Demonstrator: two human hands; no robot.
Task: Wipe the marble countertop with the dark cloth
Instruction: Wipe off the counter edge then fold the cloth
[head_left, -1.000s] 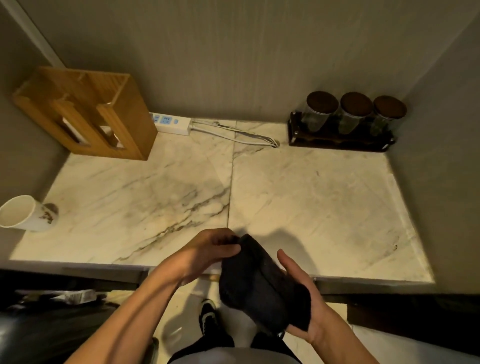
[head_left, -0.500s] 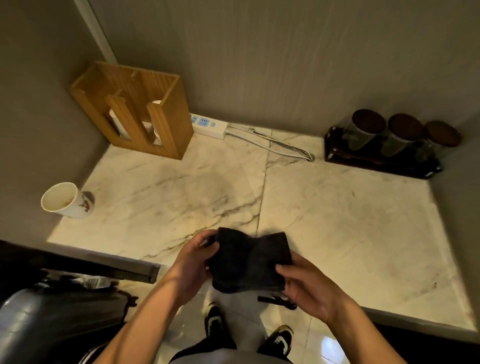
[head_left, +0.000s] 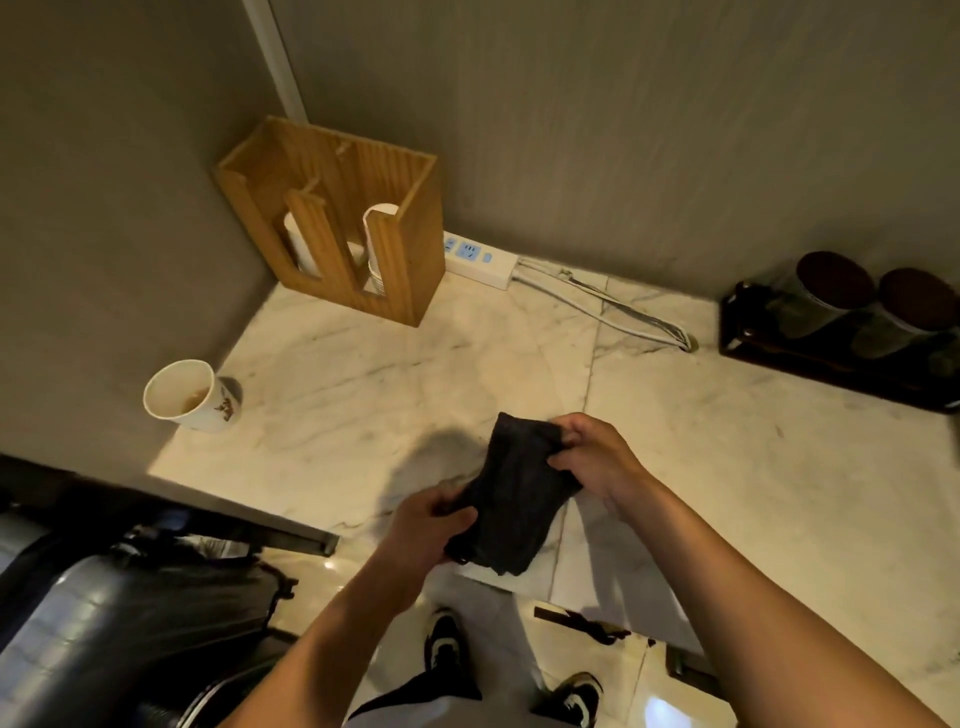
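Observation:
The dark cloth (head_left: 511, 499) hangs folded between both hands, just above the front edge of the white veined marble countertop (head_left: 405, 384). My left hand (head_left: 423, 530) grips its lower near end. My right hand (head_left: 592, 457) pinches its upper far end. The cloth casts a shadow on the marble to its left and appears to be held slightly off the surface.
A paper cup (head_left: 189, 397) lies on its side at the left edge. A wooden cup dispenser (head_left: 337, 223) stands in the back left corner, beside a white power strip (head_left: 478, 257) with cables. A dark tray of jars (head_left: 841, 322) sits at the back right. Walls enclose three sides.
The hands carried the cloth forward from below the counter edge to over the marble. The cloth turned from spread sideways to a diagonal hold, right hand farther, left hand nearer.

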